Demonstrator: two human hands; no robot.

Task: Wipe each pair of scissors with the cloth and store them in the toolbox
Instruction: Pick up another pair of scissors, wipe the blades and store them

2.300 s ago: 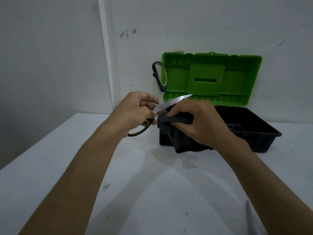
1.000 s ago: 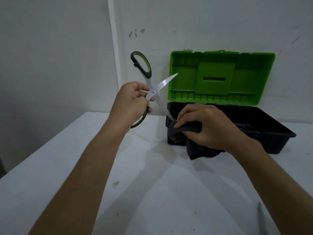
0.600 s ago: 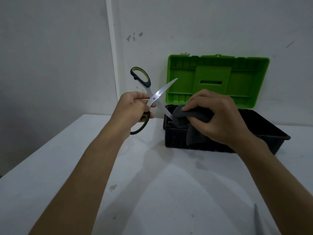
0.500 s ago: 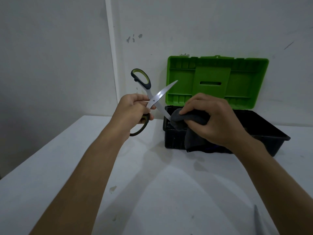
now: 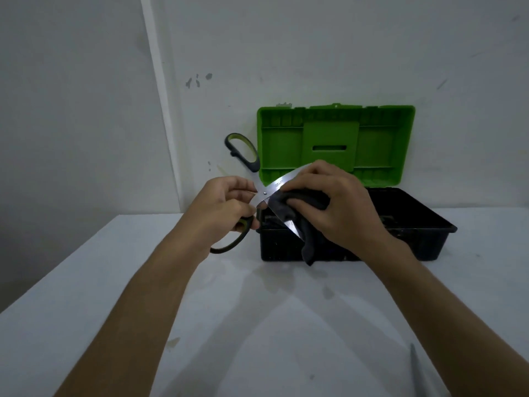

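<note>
Two hands work the wiping step: left hand (image 5: 226, 206) grips the scissors (image 5: 264, 193), right hand (image 5: 335, 204) fingers pinch the cloth (image 5: 300, 202) round a blade; next, close and lower them into the toolbox (image 5: 423, 242)

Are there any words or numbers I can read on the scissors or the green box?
Scissors: a tiny engraved mark on the upper blade near the screw, too small and blurred to read.
Toolbox: no words or numbers show on the green lid or the black base.
Cloth: none.
</note>
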